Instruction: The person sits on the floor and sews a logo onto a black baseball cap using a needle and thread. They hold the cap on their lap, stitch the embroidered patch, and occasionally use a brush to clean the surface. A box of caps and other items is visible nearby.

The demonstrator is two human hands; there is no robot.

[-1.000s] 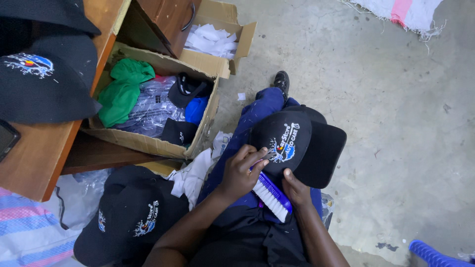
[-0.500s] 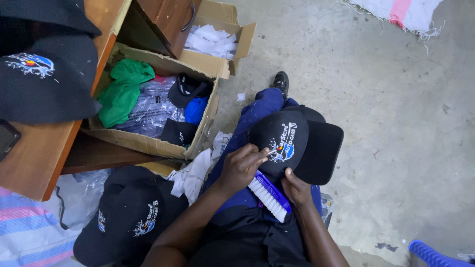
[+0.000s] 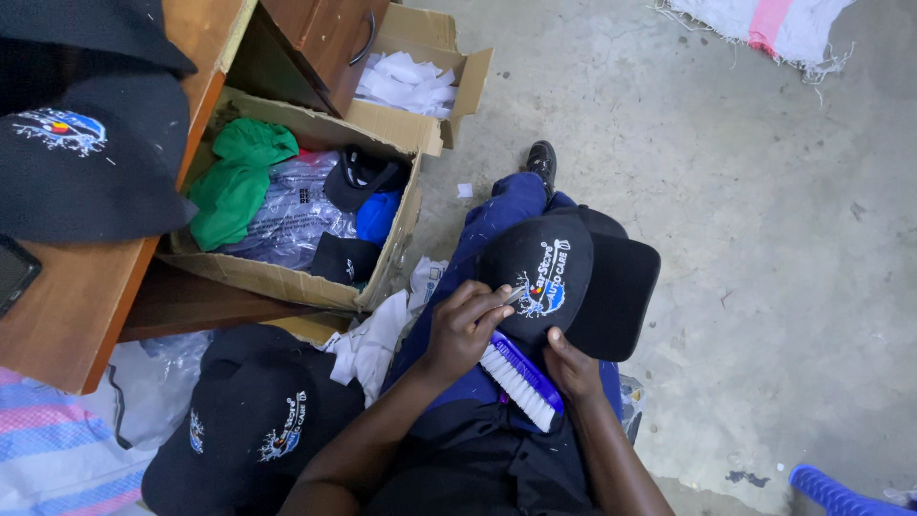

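The black cap point(image 3: 564, 277) with its embroidered front panel sits on the person's lap, crown up and brim pointing away to the right. That keeps the stitched panel facing the eyes, where the work is. The left hand point(image 3: 463, 325) is pinched shut on a small metal tool point(image 3: 514, 293), its tip right at the edge of the embroidery; too small to tell what kind of tool it is. The right hand point(image 3: 571, 368) grips the cap's lower rim, fingers curled against it, apparently steadying it against the thigh. Lying across the lap between the two wrists is a blue-backed brush point(image 3: 521, 375) with white bristles, loose, close at hand.

Further out, an open cardboard box point(image 3: 287, 277) sits on the concrete floor point(image 3: 745, 191) beside the leg. Inside it: a green garment point(image 3: 234, 177), clear-wrapped clothing, a blue piece and two dark caps. A smaller open box point(image 3: 430, 57) behind it holds crumpled white paper point(image 3: 406, 84).

More black caps wait nearby: a stack point(image 3: 253, 420) on the floor at the left elbow, and another point(image 3: 86, 162) on the wooden desk point(image 3: 67, 325) above.
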